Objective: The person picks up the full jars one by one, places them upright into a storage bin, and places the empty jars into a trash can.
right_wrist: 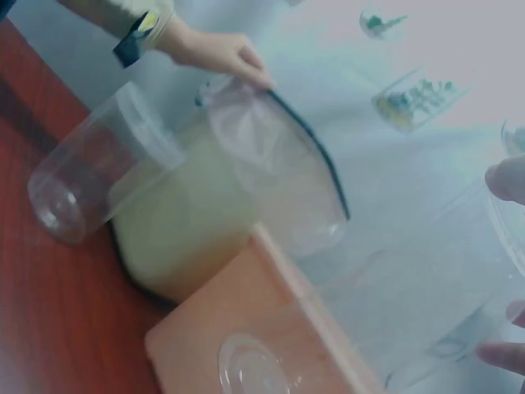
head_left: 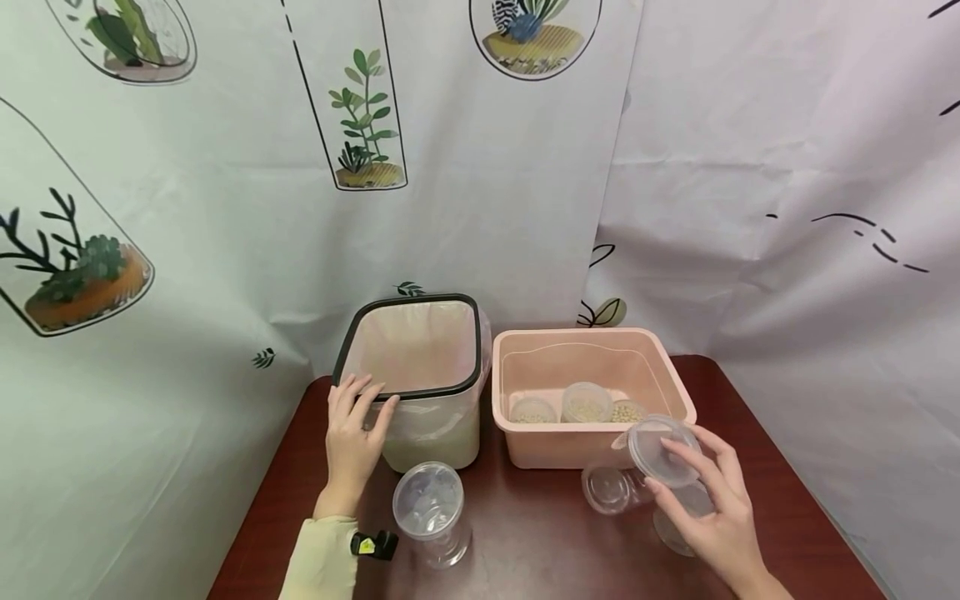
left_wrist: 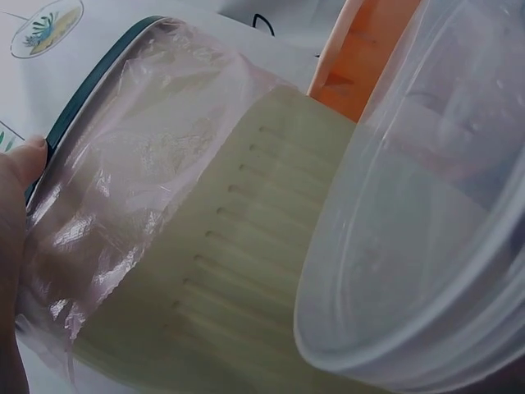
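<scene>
My left hand (head_left: 354, 433) holds the near-left rim of a trash bin (head_left: 435, 446) with a black rim and a clear liner bag. My right hand (head_left: 712, 492) grips the lidded top of a clear plastic jar (head_left: 663, 450); in the right wrist view only some fingertips (right_wrist: 510, 180) show at the edge. Whether this jar touches the table cannot be told. Beside it another clear jar (head_left: 611, 490) lies on its side. A lidded clear jar (head_left: 429, 504) stands upright near my left wrist and looms large in the left wrist view.
A pink rectangular tub (head_left: 592, 446) stands right of the bin. Inside are several round clear containers (head_left: 587, 404) with pale, grain-like contents. The dark red table (head_left: 525, 550) ends at a white printed cloth (head_left: 487, 167) behind and at the sides.
</scene>
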`<control>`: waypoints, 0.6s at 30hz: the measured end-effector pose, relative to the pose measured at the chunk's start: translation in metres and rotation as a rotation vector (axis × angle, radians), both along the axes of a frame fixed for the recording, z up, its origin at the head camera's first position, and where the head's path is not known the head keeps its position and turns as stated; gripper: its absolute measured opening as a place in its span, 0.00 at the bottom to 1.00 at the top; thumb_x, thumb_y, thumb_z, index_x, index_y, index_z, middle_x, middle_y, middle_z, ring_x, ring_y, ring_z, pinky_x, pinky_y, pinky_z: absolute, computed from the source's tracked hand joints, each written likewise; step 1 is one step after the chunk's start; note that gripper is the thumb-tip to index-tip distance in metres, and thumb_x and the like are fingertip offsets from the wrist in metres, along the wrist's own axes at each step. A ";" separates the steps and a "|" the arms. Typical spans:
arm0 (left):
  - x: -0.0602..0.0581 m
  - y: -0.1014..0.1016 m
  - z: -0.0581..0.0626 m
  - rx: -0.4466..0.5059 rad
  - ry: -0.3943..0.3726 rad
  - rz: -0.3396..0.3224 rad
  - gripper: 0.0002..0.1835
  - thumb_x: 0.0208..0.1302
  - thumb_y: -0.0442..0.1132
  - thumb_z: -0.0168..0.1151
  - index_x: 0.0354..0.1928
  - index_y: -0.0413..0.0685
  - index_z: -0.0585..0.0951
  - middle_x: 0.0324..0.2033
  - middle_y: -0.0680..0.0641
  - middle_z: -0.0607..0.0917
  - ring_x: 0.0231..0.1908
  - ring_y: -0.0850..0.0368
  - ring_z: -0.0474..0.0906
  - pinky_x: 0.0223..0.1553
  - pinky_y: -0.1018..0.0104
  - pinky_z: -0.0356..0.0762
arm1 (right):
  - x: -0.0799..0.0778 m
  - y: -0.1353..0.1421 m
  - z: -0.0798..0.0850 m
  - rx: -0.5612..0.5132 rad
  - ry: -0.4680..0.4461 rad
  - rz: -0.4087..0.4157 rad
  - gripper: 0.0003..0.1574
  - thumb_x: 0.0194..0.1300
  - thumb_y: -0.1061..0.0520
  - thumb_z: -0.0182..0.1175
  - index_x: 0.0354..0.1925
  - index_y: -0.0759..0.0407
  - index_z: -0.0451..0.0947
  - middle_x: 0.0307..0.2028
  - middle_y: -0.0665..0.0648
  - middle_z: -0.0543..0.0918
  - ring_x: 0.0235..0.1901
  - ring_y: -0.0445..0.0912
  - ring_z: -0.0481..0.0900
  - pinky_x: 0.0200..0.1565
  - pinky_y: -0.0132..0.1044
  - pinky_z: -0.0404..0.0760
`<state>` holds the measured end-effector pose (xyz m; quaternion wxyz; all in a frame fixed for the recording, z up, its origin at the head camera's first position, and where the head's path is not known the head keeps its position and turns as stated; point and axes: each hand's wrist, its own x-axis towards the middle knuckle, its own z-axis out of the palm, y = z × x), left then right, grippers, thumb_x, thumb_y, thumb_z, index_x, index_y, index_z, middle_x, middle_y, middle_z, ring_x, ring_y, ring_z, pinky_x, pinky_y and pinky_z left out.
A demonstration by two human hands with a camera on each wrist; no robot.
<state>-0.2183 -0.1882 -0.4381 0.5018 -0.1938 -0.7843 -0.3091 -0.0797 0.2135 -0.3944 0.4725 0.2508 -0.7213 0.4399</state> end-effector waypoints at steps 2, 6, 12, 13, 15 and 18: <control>0.000 0.000 0.000 0.005 0.004 -0.001 0.17 0.57 0.46 0.65 0.40 0.39 0.83 0.44 0.37 0.81 0.53 0.35 0.70 0.62 0.40 0.50 | -0.003 0.000 0.006 -0.023 0.014 0.062 0.28 0.56 0.52 0.67 0.42 0.78 0.76 0.48 0.79 0.68 0.52 0.52 0.70 0.46 0.23 0.71; 0.000 0.000 0.000 0.011 0.006 -0.002 0.15 0.55 0.43 0.67 0.40 0.38 0.84 0.44 0.37 0.81 0.53 0.35 0.70 0.62 0.40 0.50 | -0.010 -0.002 0.020 -0.078 0.029 0.176 0.28 0.54 0.59 0.68 0.43 0.82 0.73 0.51 0.80 0.65 0.53 0.56 0.68 0.45 0.24 0.74; -0.001 -0.001 -0.001 0.017 0.003 -0.004 0.15 0.51 0.40 0.69 0.40 0.39 0.84 0.44 0.37 0.82 0.53 0.35 0.70 0.61 0.39 0.50 | -0.023 -0.011 0.041 -0.132 0.061 0.232 0.28 0.52 0.63 0.69 0.44 0.83 0.72 0.52 0.80 0.64 0.53 0.59 0.67 0.48 0.29 0.74; -0.001 -0.001 -0.001 0.018 0.002 -0.003 0.15 0.51 0.40 0.69 0.40 0.39 0.84 0.44 0.38 0.82 0.53 0.35 0.70 0.61 0.39 0.50 | -0.025 -0.013 0.044 -0.138 0.068 0.237 0.27 0.52 0.63 0.69 0.44 0.83 0.72 0.52 0.80 0.64 0.53 0.59 0.67 0.47 0.29 0.74; -0.001 0.000 -0.002 0.021 -0.003 0.000 0.15 0.52 0.41 0.69 0.40 0.39 0.84 0.44 0.39 0.82 0.53 0.36 0.71 0.61 0.39 0.50 | -0.028 -0.016 0.049 -0.145 0.077 0.245 0.27 0.51 0.64 0.69 0.44 0.82 0.72 0.52 0.80 0.65 0.52 0.59 0.67 0.45 0.27 0.75; 0.000 0.000 -0.002 0.025 -0.013 0.008 0.15 0.53 0.42 0.68 0.40 0.40 0.84 0.44 0.40 0.82 0.53 0.37 0.71 0.61 0.39 0.50 | -0.033 -0.022 0.054 -0.146 0.080 0.237 0.26 0.52 0.63 0.69 0.45 0.81 0.73 0.52 0.79 0.65 0.52 0.59 0.67 0.44 0.27 0.75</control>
